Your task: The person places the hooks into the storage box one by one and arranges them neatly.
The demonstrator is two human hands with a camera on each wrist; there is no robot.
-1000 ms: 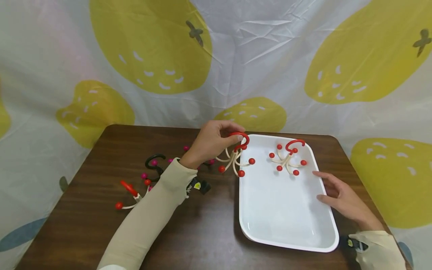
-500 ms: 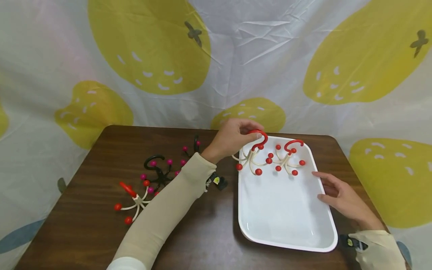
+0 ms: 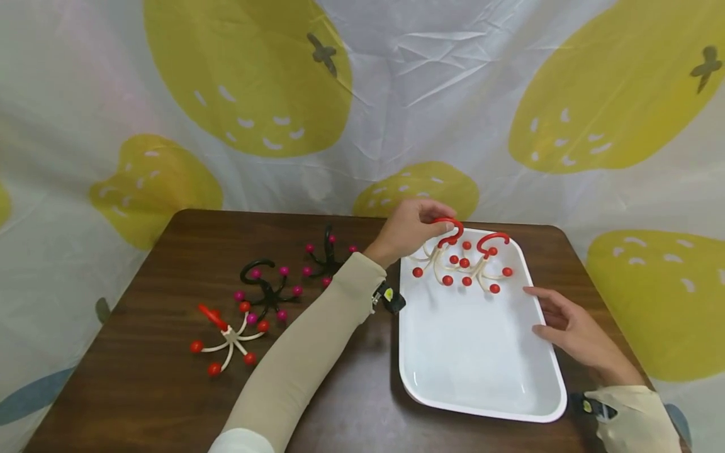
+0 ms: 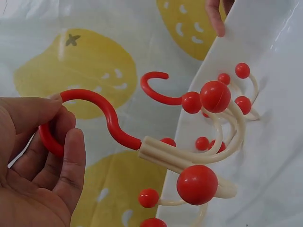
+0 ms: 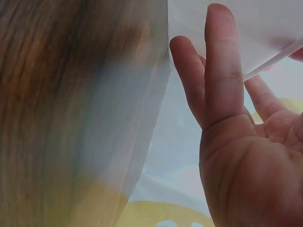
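Observation:
My left hand (image 3: 409, 231) pinches the red hook end of a cream multi-arm hook hanger (image 4: 113, 125) with red ball tips. It holds the hanger, arms downward, over the far left part of a white tray (image 3: 476, 358). Inside the tray at the far right sits a matching red-hooked hanger (image 3: 480, 267); in the head view the ball tips of both overlap. At the tray's right rim, my right hand (image 3: 586, 340) touches the side with extended fingers (image 5: 222, 71), gripping nothing.
Left of the tray on the brown table (image 3: 141, 390) lie another cream hanger with red balls (image 3: 231, 336) and a black hanger with pink balls (image 3: 270, 296). Behind them is a second black hanger (image 3: 328, 259), partly covered by my left sleeve. A fruit-patterned curtain (image 3: 385, 113) hangs behind.
My left hand has carried the cream hanger rightward from the tray's left edge to over its inside. The right hand keeps its place at the rim.

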